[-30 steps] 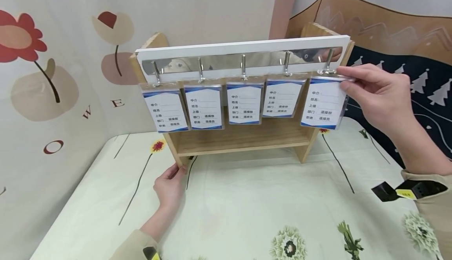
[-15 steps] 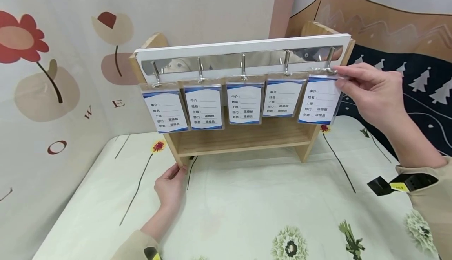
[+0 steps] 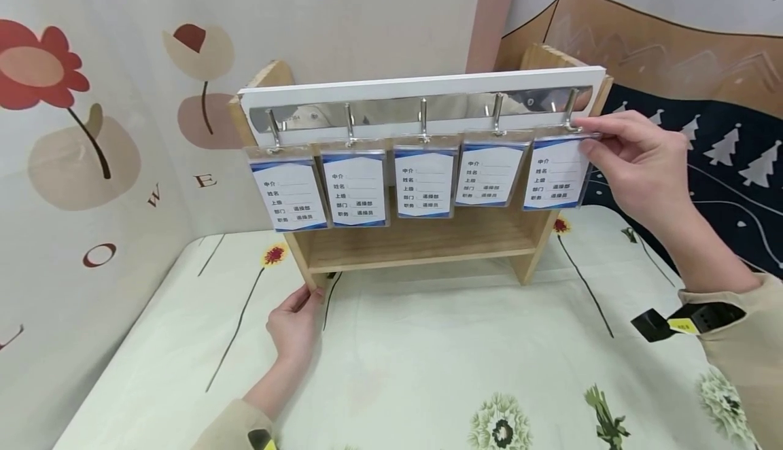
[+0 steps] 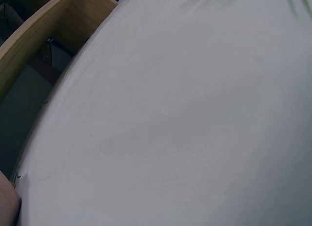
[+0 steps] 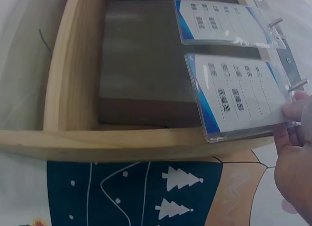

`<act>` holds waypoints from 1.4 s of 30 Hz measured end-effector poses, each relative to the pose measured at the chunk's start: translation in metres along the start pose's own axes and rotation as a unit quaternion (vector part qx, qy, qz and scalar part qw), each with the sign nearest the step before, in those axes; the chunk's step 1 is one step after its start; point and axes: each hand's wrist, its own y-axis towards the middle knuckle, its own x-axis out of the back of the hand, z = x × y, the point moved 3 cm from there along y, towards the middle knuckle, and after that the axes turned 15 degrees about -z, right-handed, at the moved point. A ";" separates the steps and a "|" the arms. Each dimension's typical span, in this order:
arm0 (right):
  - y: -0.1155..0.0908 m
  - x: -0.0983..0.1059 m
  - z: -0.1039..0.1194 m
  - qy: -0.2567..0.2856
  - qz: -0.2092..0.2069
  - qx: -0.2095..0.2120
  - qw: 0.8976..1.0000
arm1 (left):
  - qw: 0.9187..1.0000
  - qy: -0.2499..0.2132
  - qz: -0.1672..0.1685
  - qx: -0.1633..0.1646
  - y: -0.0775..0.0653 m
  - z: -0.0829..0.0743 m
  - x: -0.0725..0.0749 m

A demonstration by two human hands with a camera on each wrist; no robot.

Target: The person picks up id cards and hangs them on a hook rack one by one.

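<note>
A wooden shelf (image 3: 422,239) stands on the table with a white board and a steel hook rail (image 3: 422,107) across its front. Several clear badge holders with blue-and-white cards hang from the hooks. My right hand (image 3: 642,164) pinches the top right corner of the rightmost badge holder (image 3: 555,171), which hangs on the last hook (image 3: 571,113); the right wrist view shows the same badge holder (image 5: 241,97) held at its edge by my fingertips (image 5: 297,109). My left hand (image 3: 296,324) grips the foot of the shelf's left side panel.
The table wears a pale cloth (image 3: 428,355) with printed flowers. Patterned fabric backdrops (image 3: 92,130) close in the left, back and right. The left wrist view shows mostly blurred cloth (image 4: 185,119) and a corner of the wooden shelf (image 4: 44,36).
The rightmost badge holder, tilted out toward me a second ago, has swung back and now hangs in line with the others. My right hand followed it slightly inward; the left hand stayed put.
</note>
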 end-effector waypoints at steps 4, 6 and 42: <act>-0.004 0.000 0.000 0.029 -0.008 -0.033 0.999 | 1.000 -0.003 -0.001 -0.001 0.001 0.001 0.000; -0.006 0.001 -0.001 0.039 -0.017 -0.045 0.998 | 1.000 -0.004 0.002 -0.004 0.000 0.001 -0.001; -0.137 0.018 -0.043 0.041 0.057 -0.122 0.990 | 0.999 -0.028 0.018 0.029 0.003 0.002 -0.001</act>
